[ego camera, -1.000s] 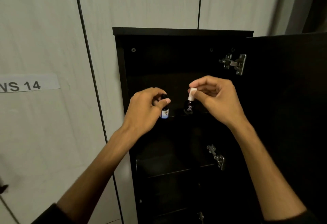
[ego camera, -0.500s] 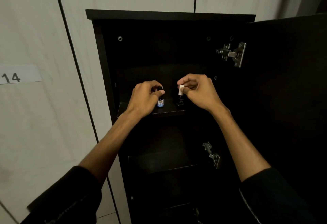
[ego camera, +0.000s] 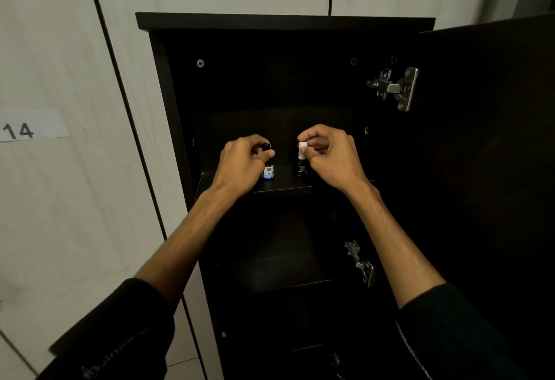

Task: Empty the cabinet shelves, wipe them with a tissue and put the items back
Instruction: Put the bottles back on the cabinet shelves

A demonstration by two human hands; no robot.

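Observation:
A narrow black cabinet (ego camera: 168,103) stands open in front of me. On its top shelf (ego camera: 282,189) are two small bottles. My left hand (ego camera: 240,166) pinches the black cap of a small bottle with a blue and white label (ego camera: 268,173). My right hand (ego camera: 330,157) pinches the white cap of a small dark bottle (ego camera: 302,167). Both bottles appear to rest upright on the shelf, side by side and a little apart. No tissue is visible.
The cabinet door (ego camera: 486,169) hangs open on the right, with metal hinges (ego camera: 396,88) on its inner edge. Lower shelves (ego camera: 285,277) look dark and bare. White wall panels surround the cabinet, with a label reading 14 (ego camera: 21,130) at the left.
Both hands have carried the bottles into the cabinet and down to the top shelf. The camera view has shifted so the cabinet sits more central.

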